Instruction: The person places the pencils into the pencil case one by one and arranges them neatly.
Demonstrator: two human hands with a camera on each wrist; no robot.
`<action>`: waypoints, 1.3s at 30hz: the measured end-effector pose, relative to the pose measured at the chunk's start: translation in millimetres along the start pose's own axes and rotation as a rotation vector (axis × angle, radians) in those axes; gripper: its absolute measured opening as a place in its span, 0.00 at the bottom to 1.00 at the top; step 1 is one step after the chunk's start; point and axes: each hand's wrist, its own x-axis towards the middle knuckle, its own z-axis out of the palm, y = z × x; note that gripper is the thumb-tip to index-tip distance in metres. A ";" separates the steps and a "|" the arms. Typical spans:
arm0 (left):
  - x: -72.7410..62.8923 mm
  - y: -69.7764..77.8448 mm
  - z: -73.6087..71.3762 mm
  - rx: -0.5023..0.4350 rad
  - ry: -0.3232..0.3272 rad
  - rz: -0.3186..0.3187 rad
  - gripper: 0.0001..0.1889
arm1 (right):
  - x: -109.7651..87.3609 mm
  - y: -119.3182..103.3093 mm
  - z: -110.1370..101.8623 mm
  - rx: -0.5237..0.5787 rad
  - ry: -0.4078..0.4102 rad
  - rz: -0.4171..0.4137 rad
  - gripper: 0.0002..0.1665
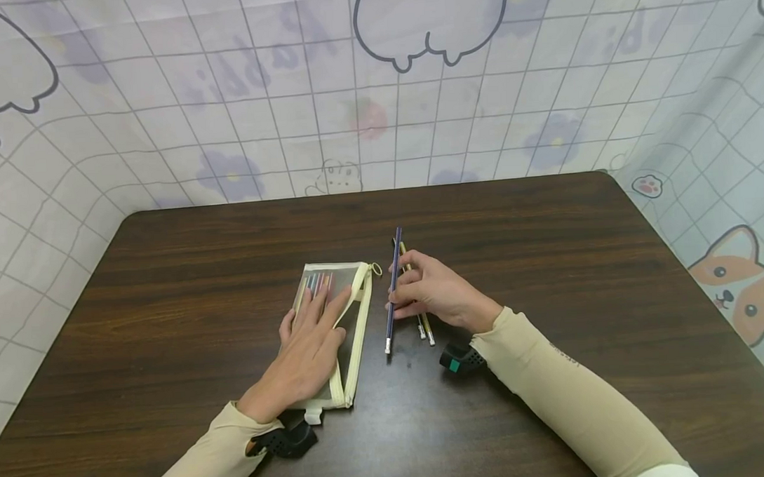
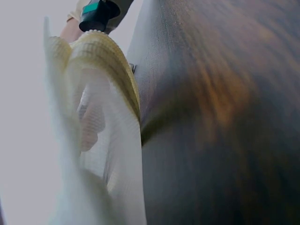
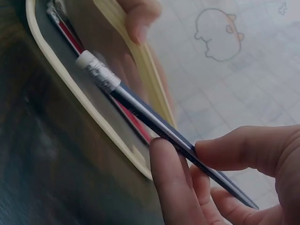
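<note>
A see-through mesh pencil case (image 1: 358, 344) with a pale yellow zip edge lies unzipped on the table, several coloured pencils (image 1: 320, 281) inside. My left hand (image 1: 306, 350) lies over it, fingers spread along the mesh, thumb holding back the upper edge of the opening. In the left wrist view, the raised mesh (image 2: 124, 173) hides part of the thumb. Just right of the case, my right hand (image 1: 443, 292) pinches a dark blue pencil (image 3: 150, 121) between thumb and fingers. Its white eraser end points toward the opening, where a red pencil (image 3: 70, 40) shows.
Two more pencils, one of them yellow (image 1: 428, 329), lie on the dark wood table (image 1: 547, 261) under and beside the right hand. A yellow zip pull ring (image 1: 376, 269) sticks out at the case's far corner. Grid-patterned cloth (image 1: 415, 111) hangs behind the table.
</note>
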 end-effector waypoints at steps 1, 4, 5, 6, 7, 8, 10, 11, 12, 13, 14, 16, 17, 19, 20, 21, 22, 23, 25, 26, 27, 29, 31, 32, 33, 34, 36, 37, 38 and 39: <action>0.1 0.0 0.1 0.001 0.000 -0.001 0.31 | 0.0 1.1 1.7 0.002 -0.003 0.000 0.34; 0.5 0.2 0.2 0.006 -0.002 -0.003 0.31 | 0.0 3.7 7.3 0.009 -0.014 -0.002 0.33; 0.6 0.2 0.3 0.009 -0.002 -0.004 0.31 | -0.2 4.4 9.5 0.015 -0.016 -0.004 0.32; 0.8 0.1 0.5 0.012 -0.003 -0.005 0.31 | -0.7 4.9 11.5 0.018 -0.018 -0.005 0.31; 1.0 -0.1 0.6 0.015 -0.004 -0.004 0.31 | -1.3 5.1 14.1 0.022 -0.016 -0.001 0.31; 1.0 -0.1 0.6 0.017 -0.004 -0.003 0.31 | -1.5 5.5 16.7 0.027 -0.014 0.002 0.31; 1.1 0.0 0.5 0.022 -0.003 -0.001 0.31 | -1.6 7.1 21.9 0.040 -0.010 0.006 0.30; 1.1 0.1 0.4 0.023 -0.003 0.001 0.32 | -1.6 8.0 24.4 0.044 -0.008 0.007 0.30; 1.0 0.2 0.2 0.023 -0.003 0.001 0.32 | -1.8 8.8 26.9 0.044 -0.005 0.008 0.30; 0.8 0.4 0.0 0.022 -0.004 0.001 0.32 | -1.9 9.5 29.5 0.048 -0.005 0.007 0.30; 0.7 0.3 -0.1 0.022 -0.004 0.001 0.32 | -2.1 10.3 31.9 0.052 -0.003 0.007 0.30; 0.4 0.2 -0.5 0.021 -0.006 0.000 0.32 | -2.5 12.1 36.4 0.057 -0.002 0.007 0.29; 0.3 0.1 -0.5 0.022 -0.007 -0.002 0.32 | -2.9 12.6 38.5 0.058 -0.001 0.008 0.29; 0.2 0.4 -0.9 0.023 -0.010 -0.002 0.31 | -3.5 14.0 42.0 0.063 -0.001 0.013 0.28; 0.2 0.4 -1.0 0.023 -0.011 -0.003 0.31 | -3.6 14.8 43.3 0.066 0.000 0.015 0.28; 0.1 0.6 -1.2 0.023 -0.013 -0.004 0.31 | -3.6 15.6 44.4 0.067 -0.002 0.016 0.28; 0.0 0.9 -1.4 0.023 -0.014 -0.005 0.31 | -3.7 16.4 45.3 0.065 -0.003 0.016 0.28; -0.1 1.2 -1.8 0.023 -0.015 -0.004 0.31 | -3.7 17.2 46.0 0.064 -0.003 0.017 0.28; -0.3 1.6 -2.1 0.022 -0.016 -0.004 0.31 | -3.7 18.6 47.2 0.064 -0.002 0.018 0.28; -0.3 1.5 -2.2 0.023 -0.015 -0.005 0.31 | -3.6 19.5 47.7 0.065 -0.001 0.018 0.28; -0.4 1.7 -2.4 0.024 -0.015 -0.006 0.31 | -3.5 20.5 48.2 0.065 0.001 0.020 0.27; -0.3 1.8 -2.4 0.027 -0.016 -0.008 0.31 | -3.0 22.5 49.3 0.071 0.006 0.022 0.26; -0.1 1.8 -2.3 0.029 -0.017 -0.010 0.31 | -2.5 24.4 50.6 0.076 0.012 0.020 0.25; 0.0 1.7 -2.1 0.031 -0.017 -0.010 0.31 | -2.2 25.3 51.3 0.078 0.014 0.021 0.25; 0.0 1.7 -2.1 0.031 -0.017 -0.009 0.31 | -2.0 26.1 52.0 0.081 0.017 0.021 0.25; 0.1 1.5 -1.9 0.033 -0.016 -0.008 0.31 | -1.7 26.9 52.6 0.082 0.019 0.021 0.25; 0.2 1.1 -1.4 0.034 -0.013 -0.007 0.31 | -1.1 28.2 53.9 0.083 0.022 0.019 0.26; 0.3 1.0 -1.1 0.036 -0.010 -0.005 0.31 | -0.7 28.7 54.4 0.085 0.022 0.021 0.26; 0.3 1.0 -0.9 0.038 -0.009 -0.004 0.31 | -0.4 29.2 54.9 0.088 0.023 0.023 0.26; 0.4 0.9 -0.6 0.038 -0.009 -0.001 0.31 | 0.0 29.8 55.3 0.093 0.022 0.024 0.26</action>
